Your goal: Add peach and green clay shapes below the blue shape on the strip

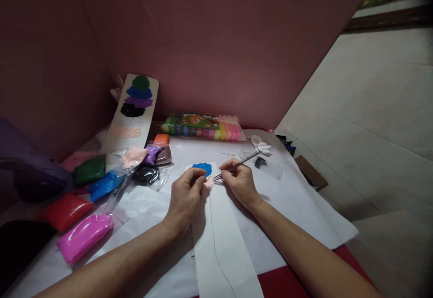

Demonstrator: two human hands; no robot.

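Note:
My left hand (185, 194) is closed in a pinch on a small pale pink piece of clay (209, 182) that lies on a long white paper strip (223, 239). My right hand (238, 178) grips a metal fork (241, 160) and presses its tines against the pink clay. Just beyond the pink piece, a blue clay patch (203, 168) is stuck on the strip's far end.
Bags of clay lie at the left: pink (84, 235), red (66, 210), blue (104, 184), green (89, 170), black (146, 174). A board with coloured clay patches (133, 108) leans on the wall. A pack of clay colours (203, 126) lies at the back. A white clay flower (260, 144) lies nearby.

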